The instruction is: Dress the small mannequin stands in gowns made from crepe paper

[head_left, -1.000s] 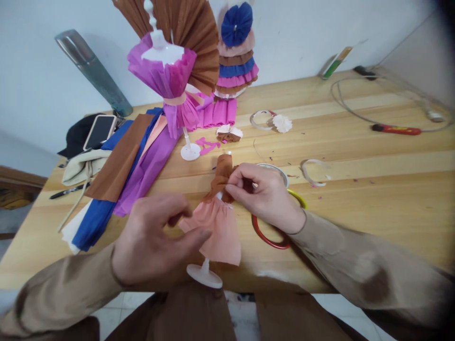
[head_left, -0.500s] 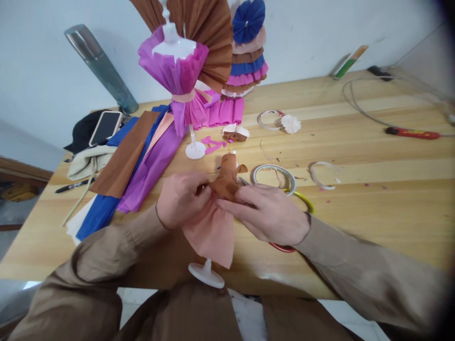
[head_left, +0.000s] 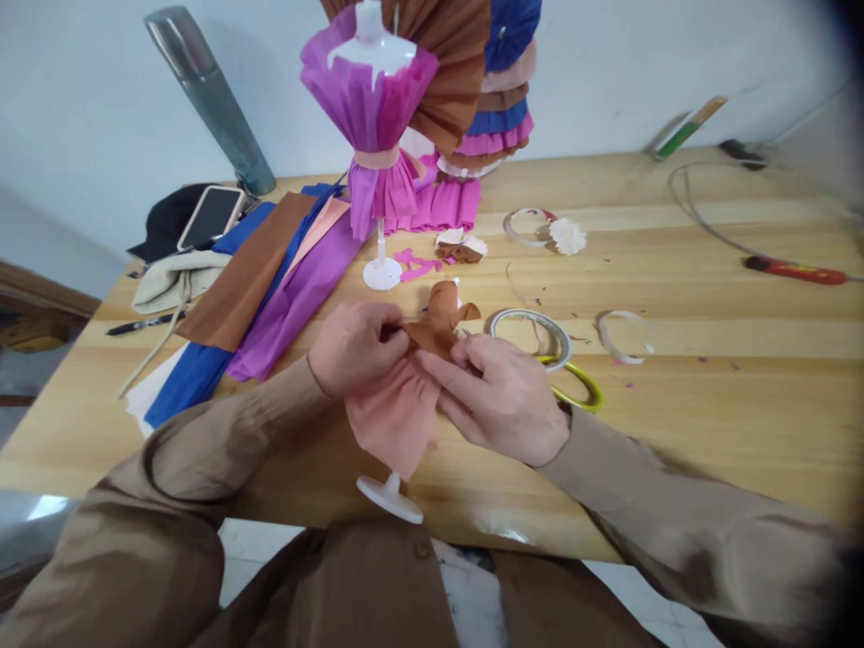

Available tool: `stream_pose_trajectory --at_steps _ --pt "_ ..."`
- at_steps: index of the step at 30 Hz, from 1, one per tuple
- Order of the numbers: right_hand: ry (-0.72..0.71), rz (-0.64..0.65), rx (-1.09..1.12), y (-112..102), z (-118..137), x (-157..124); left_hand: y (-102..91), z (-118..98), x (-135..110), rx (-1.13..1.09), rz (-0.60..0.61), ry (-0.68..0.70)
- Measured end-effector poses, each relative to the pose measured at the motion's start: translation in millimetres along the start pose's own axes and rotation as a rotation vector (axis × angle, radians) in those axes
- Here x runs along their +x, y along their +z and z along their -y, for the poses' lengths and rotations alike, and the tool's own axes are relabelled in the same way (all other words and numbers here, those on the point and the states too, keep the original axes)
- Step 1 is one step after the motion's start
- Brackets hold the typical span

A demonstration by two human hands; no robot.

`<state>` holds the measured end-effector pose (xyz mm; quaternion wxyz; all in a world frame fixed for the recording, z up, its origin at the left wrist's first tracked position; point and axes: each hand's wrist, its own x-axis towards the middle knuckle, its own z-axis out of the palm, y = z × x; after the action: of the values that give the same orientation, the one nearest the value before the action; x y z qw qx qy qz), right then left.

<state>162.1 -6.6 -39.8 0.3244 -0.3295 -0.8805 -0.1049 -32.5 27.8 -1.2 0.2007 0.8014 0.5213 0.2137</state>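
A small dress form (head_left: pixel 390 498) leans over near the table's front edge, its white round base toward me. Crepe paper covers it: a brown top (head_left: pixel 437 326) and a pale pink skirt (head_left: pixel 392 416). My left hand (head_left: pixel 361 346) is closed at the waist, thumb and fingers pinching the brown paper. From the other side my right hand (head_left: pixel 503 391) presses the paper at the waist, its index finger stretched along the seam. Something slim and grey shows by the right fingers, too small to name. The fingers hide most of the waist.
Behind stands another dress form in a purple crepe paper dress (head_left: pixel 371 117). Paper strips (head_left: pixel 247 279), a phone (head_left: pixel 212 218) and a pen (head_left: pixel 141 324) lie left. Tape rolls (head_left: pixel 563 337), a white paper flower (head_left: pixel 567 236) and a red-handled tool (head_left: pixel 796 270) lie right. A flask (head_left: pixel 216 108) stands far left.
The camera view has shifted a little. Both hands stay at the waist of the small form, and the right hand has turned slightly, its fingers still against the paper.
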Motion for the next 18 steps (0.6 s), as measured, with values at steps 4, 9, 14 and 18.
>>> stream_pose_trajectory --at_steps 4,9,14,18 --pt "-0.008 -0.077 0.05 6.4 4.1 2.8 -1.1 -3.4 -2.5 0.01 0.017 -0.029" --pt "-0.037 -0.161 0.113 10.1 1.9 0.1 -0.7 -4.2 -5.6 0.085 0.109 -0.009" --pt "-0.039 -0.129 0.1 12.5 0.2 1.3 0.1 -4.4 -7.6 0.015 0.164 0.07" --pt "-0.054 -0.105 0.111 9.5 -3.8 -0.1 -0.4 -1.4 -7.8 0.041 0.149 0.071"
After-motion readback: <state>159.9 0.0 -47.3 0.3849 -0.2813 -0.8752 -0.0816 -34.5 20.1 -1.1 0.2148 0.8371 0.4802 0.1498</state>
